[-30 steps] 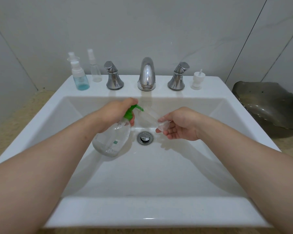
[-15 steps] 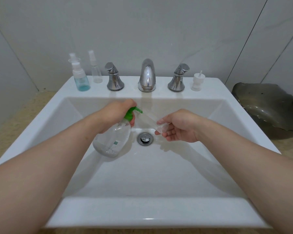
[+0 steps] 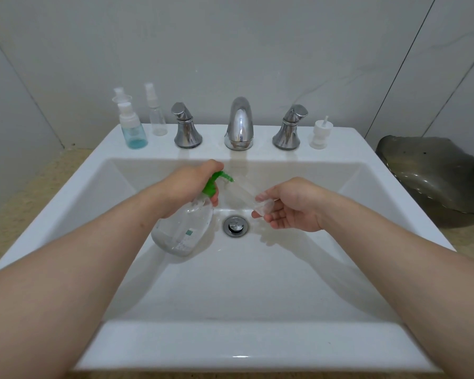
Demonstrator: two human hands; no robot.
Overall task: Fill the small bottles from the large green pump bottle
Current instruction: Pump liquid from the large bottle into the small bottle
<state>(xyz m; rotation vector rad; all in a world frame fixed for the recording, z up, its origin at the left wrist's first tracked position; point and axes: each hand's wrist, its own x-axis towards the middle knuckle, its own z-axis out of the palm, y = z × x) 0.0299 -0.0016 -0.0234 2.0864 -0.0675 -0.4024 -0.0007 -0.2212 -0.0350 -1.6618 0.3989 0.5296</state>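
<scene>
Pale grey tiled walls are closing in a white sink (image 3: 238, 348) that is sitting on a speckled beige table (image 3: 17, 192). Against the frame half a second ago, almost nothing is changing: both hands are staying where they were over the basin, and the bottles are keeping the same tilt. Along the back ledge, a chrome faucet (image 3: 239, 124) is standing between two chrome handles (image 3: 186, 127), with a spray bottle of blue liquid (image 3: 133, 129) and a clear spray bottle (image 3: 156, 116) to the left and a loose white pump cap (image 3: 320, 134) to the right. A dark wavy dish (image 3: 435, 173) is lying on the table at the far right. The left hand (image 3: 184, 187) is curling round the neck of the large green pump bottle (image 3: 181, 228), which is leaning over the basin just left of the drain (image 3: 236, 226), its green nozzle pointing right. The right hand (image 3: 293, 206) is pinching the small clear bottle (image 3: 246, 195) by its base, tilting its mouth up to the nozzle.
</scene>
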